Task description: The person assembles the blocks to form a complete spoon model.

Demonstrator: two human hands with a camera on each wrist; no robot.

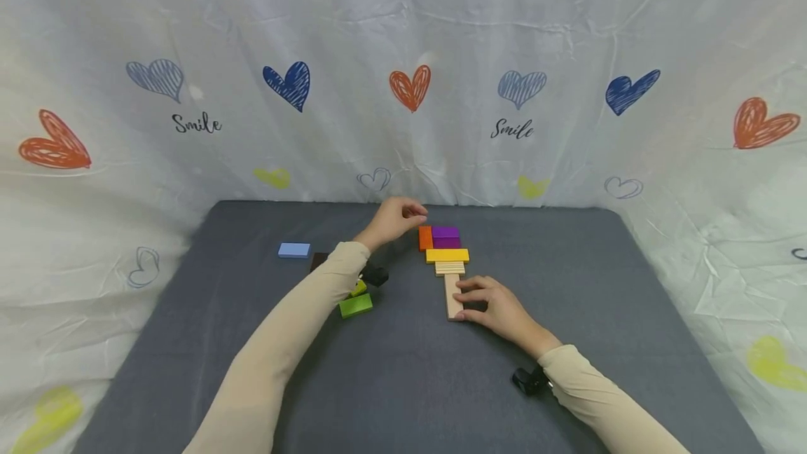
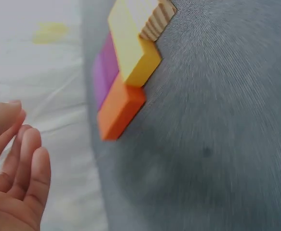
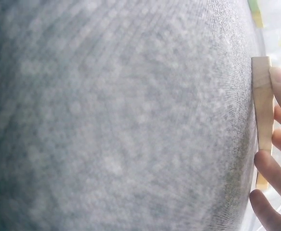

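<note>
My left hand (image 1: 396,221) hovers beyond the orange block (image 1: 425,238), its fingers loosely bent and holding nothing. In the left wrist view, this hand's thumb and fingers are apart from the blocks. My right hand (image 1: 498,308) rests against a long pale wooden block (image 1: 451,298), with thumb and fingertips touching it along its right side. The right wrist view shows the same wooden block (image 3: 261,103) against the fingers. Above it lie a ridged group of pale wood pieces (image 1: 450,267), a yellow block (image 1: 447,255) and two purple blocks (image 1: 445,237), the orange one beside them.
Left of the arrangement are a blue block (image 1: 293,250), a green block (image 1: 356,305), a yellow-green block (image 1: 359,289) and a dark brown block (image 1: 318,260), partly hidden by the left sleeve. A grey cloth (image 1: 403,384) covers the table; a white printed curtain (image 1: 340,146) hangs behind.
</note>
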